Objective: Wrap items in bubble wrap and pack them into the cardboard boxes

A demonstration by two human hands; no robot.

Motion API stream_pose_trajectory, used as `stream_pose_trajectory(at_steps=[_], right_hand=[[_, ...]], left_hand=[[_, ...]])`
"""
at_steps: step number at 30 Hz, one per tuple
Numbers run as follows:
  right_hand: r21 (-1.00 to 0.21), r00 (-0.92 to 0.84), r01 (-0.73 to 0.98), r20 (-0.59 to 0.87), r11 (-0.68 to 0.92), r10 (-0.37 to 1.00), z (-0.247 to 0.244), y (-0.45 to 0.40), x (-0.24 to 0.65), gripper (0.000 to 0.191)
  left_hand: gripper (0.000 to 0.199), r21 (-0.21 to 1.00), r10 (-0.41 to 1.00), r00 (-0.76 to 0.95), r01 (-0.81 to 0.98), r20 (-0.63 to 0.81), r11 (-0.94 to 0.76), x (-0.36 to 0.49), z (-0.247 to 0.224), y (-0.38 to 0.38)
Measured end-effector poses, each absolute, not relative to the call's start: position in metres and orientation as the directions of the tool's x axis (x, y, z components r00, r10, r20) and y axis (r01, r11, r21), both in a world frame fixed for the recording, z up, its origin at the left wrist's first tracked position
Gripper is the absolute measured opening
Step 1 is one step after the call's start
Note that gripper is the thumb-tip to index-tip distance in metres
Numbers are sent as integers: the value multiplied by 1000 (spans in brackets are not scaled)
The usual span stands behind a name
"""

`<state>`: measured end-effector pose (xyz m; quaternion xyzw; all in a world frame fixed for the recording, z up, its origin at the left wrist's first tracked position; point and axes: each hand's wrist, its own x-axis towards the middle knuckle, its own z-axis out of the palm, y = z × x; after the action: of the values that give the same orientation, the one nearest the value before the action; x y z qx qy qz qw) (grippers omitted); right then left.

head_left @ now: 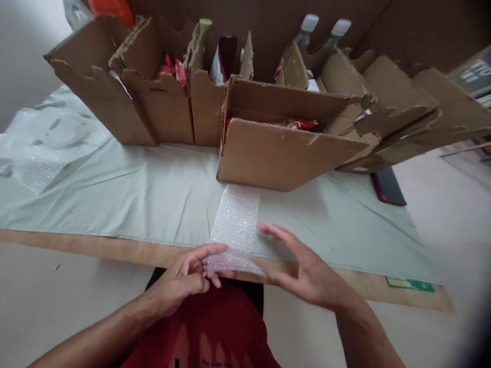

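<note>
A narrow strip of clear bubble wrap (238, 214) lies on the pale green cloth, its near end bent up at the table's front edge. My left hand (192, 271) is at the left of that near end, fingers curled and touching the plastic; whether they grip it is unclear. To the right of the strip, my right hand (307, 268) is spread, thumb and fingers apart, with nothing between them. The strip's far end reaches the base of a low cardboard box (284, 158) with red packets inside.
Cardboard bins (164, 112) stand in a row along the back, holding packets and bottles (307, 28). More bubble wrap (57, 138) is heaped at the left. A dark flat object (387, 186) lies at the right, and a green card (410, 284) at the front right edge.
</note>
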<state>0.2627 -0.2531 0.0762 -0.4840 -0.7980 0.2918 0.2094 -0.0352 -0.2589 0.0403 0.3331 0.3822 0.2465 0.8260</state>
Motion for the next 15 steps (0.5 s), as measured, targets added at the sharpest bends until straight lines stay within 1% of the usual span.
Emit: stream_pose_trajectory(at_steps=[1, 2, 3, 5, 7, 9, 11, 13, 15], right_hand=[[-714, -464, 621, -1, 324, 886, 77, -267, 261, 88], [-752, -461, 595, -32, 283, 887, 76, -277, 256, 92], [-784, -434, 572, -41, 240, 900, 72, -284, 247, 89], [-833, -314, 533, -33, 148, 949, 60, -287, 227, 66], [-873, -175, 486, -43, 48, 984, 47, -279, 210, 43], [-899, -96, 438, -74, -25, 993, 38, -271, 202, 34], [-910, -74, 411, -85, -47, 994, 34, -265, 201, 32], [-913, -77, 408, -72, -34, 994, 34, -263, 202, 30], [-905, -86, 424, -66, -24, 994, 33, -263, 202, 29]], left_hand=[[74, 739, 657, 592, -146, -467, 657, -34, 39, -257], [72, 750, 652, 600, -125, -464, 649, -33, 38, -255], [69, 771, 647, 607, -87, -461, 631, -32, 39, -253], [63, 845, 666, 588, 57, -459, 531, -32, 43, -247], [58, 906, 758, 497, 268, -421, 328, -36, 50, -242], [52, 891, 870, 401, 445, -287, 90, -40, 56, -238], [47, 850, 918, 377, 518, -123, -99, -43, 59, -236], [43, 833, 917, 397, 515, -21, -204, -42, 58, -235], [41, 832, 914, 406, 511, -12, -216, -36, 54, -233]])
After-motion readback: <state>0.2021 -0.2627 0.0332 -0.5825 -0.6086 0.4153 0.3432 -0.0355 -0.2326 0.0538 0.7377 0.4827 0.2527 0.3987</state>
